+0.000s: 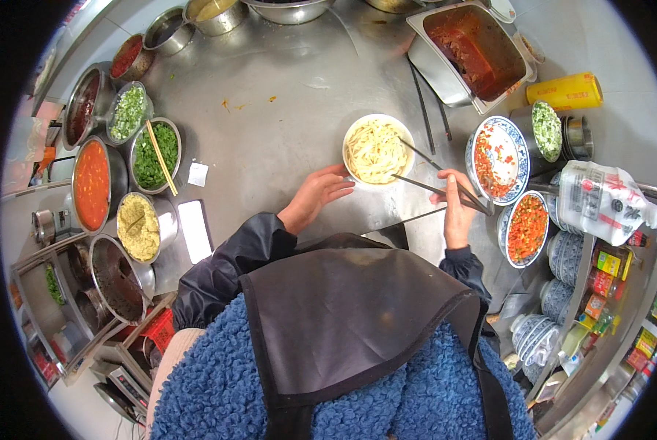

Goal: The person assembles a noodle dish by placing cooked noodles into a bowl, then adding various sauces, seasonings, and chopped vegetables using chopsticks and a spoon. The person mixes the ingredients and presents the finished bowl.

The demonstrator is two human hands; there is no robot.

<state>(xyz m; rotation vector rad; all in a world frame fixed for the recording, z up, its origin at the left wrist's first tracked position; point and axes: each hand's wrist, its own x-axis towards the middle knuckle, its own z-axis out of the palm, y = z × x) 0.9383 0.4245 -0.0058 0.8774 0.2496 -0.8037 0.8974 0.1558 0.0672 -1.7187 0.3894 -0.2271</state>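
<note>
A white bowl [411, 165] full of pale noodles [375, 151] stands on the stainless steel table [284, 104], in front of me and a little to the right. In my right hand [457, 206] is a pair of dark chopsticks [438, 191], spread apart, their tips at the noodles near the right side of the bowl. My left hand [321, 195] is at the bowl's lower left rim, fingers apart and holding nothing; whether its fingertips touch the bowl I cannot tell. Right of my right hand are a patterned bowl of chopped red pepper [488, 165] and a bowl of chopped orange-red pepper [525, 226].
Left stand bowls of chopped cilantro [155, 157], scallion [128, 114], red sauce [91, 184] and yellow paste [138, 227], beside a phone [194, 231]. A steel pan with red oil [474, 52] and loose dark chopsticks [422, 110] lie back right. Stacked bowls [566, 256] line the right edge.
</note>
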